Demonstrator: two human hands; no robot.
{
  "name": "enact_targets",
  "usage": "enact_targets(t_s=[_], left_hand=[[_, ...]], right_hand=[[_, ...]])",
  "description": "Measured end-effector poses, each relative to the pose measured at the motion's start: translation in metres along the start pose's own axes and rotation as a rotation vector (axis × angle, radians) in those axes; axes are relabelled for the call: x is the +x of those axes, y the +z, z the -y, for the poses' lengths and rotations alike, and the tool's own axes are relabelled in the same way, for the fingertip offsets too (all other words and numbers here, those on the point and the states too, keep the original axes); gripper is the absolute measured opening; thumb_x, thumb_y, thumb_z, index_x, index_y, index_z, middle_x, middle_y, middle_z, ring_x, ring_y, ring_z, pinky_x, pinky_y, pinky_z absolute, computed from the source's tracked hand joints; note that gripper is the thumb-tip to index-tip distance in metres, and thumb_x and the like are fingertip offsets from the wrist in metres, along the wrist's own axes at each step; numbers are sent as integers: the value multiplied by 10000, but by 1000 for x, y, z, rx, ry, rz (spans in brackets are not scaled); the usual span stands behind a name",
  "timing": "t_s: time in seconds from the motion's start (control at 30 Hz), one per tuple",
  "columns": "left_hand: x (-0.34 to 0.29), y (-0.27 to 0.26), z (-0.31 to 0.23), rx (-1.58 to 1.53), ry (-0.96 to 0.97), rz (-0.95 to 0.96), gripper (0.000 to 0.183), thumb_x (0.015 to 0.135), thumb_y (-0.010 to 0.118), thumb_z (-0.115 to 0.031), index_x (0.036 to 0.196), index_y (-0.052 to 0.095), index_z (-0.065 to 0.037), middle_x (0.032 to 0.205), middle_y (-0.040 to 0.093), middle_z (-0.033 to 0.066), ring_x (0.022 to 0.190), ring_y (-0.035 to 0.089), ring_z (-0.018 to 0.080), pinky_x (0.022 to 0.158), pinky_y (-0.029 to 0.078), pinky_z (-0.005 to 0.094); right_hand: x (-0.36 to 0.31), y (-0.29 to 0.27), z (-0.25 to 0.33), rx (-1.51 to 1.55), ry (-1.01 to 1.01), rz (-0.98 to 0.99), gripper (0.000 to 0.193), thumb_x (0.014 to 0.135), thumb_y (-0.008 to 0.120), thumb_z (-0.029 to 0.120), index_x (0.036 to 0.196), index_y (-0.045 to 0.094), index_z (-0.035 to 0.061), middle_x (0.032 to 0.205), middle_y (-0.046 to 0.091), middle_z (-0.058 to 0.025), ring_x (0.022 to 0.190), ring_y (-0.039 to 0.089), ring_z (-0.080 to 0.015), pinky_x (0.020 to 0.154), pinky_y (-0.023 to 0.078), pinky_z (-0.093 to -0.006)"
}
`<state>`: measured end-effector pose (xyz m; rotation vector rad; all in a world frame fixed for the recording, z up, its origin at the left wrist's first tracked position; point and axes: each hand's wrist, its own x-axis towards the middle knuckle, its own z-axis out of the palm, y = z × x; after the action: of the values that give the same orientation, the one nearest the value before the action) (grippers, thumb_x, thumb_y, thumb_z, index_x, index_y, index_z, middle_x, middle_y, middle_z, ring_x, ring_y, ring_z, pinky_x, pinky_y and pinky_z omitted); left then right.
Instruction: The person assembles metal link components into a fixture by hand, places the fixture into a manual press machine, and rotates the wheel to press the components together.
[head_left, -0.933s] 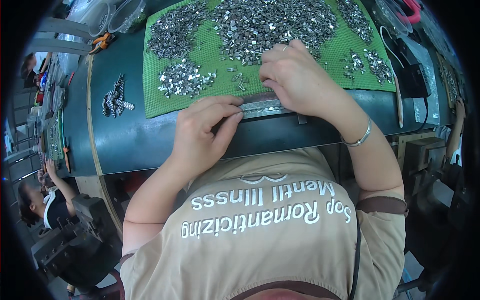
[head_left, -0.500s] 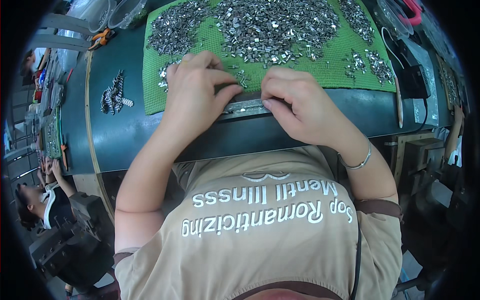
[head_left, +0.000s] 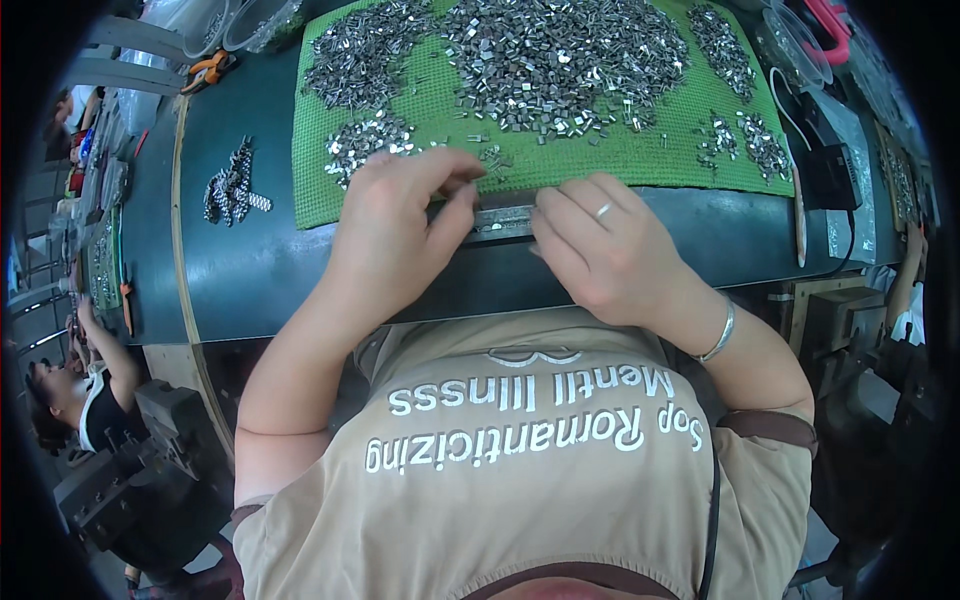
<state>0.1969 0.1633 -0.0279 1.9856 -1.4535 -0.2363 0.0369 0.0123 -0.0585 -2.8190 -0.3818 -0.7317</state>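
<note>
1. Hands meet at the near edge of the dark green table (head_left: 250, 280), over a narrow grey metal strip (head_left: 505, 222) lying along the front border of the green mat (head_left: 600, 160).
2. Left hand (head_left: 395, 240): fingers curled, thumb and forefinger nearly closed at the strip's left end, tips touching the mat edge; whether a small piece is pinched there cannot be told.
3. Right hand (head_left: 600, 250): fingers extended and held close together, tips pressing on the strip's right end; nothing is enclosed. A ring shows on 1 finger, a thin silver bangle (head_left: 720, 335) on the wrist.
4. Mat: woven, coarse-textured, rectangular.
5. Beyond the hands, small shiny metal pieces (head_left: 560, 60) lie in loose heaps across the mat, with a smaller heap (head_left: 365, 145) just past the left hand.
6. Left of the mat, a black-and-white patterned bundle (head_left: 232, 188) rests on the table.
7. Far left corner: orange-handled pliers (head_left: 208, 70).
</note>
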Motion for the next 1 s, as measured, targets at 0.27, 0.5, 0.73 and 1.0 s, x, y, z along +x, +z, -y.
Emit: enact_targets(t_s=[0.27, 0.5, 0.73, 1.0], left_hand=[[-18, 20, 2, -196, 79, -100, 71, 807, 714, -33, 871, 685, -31, 893, 702, 100, 807, 650, 274, 747, 471, 355], [-25, 38, -2, -166, 54, -162, 96, 808, 713, -36, 885, 656, -45, 909, 686, 76, 841, 635, 272, 771, 437, 365], [-29, 38, -3, 69, 157, -178, 115, 799, 705, 16, 880, 654, -48, 937, 687, 90, 849, 638, 265, 770, 451, 337], [-25, 39, -7, 99, 200, -190, 148, 772, 718, 32, 878, 657, -51, 933, 690, 88, 821, 639, 258, 755, 458, 337]], right_hand=[[30, 15, -46, 187, 273, 21, 72, 789, 688, 136, 841, 694, 86, 876, 616, -72, 901, 588, -286, 789, 411, -426], [49, 21, -55, 181, 281, 258, 53, 805, 713, 140, 844, 738, 114, 889, 659, -57, 965, 617, -264, 848, 390, -451], [45, 5, -55, 23, 96, 273, 93, 785, 647, 43, 763, 702, 115, 804, 679, -72, 887, 656, -264, 844, 396, -443], [43, 3, -47, -43, 171, 278, 66, 752, 669, 47, 725, 707, 93, 712, 679, -80, 811, 680, -273, 823, 408, -433]])
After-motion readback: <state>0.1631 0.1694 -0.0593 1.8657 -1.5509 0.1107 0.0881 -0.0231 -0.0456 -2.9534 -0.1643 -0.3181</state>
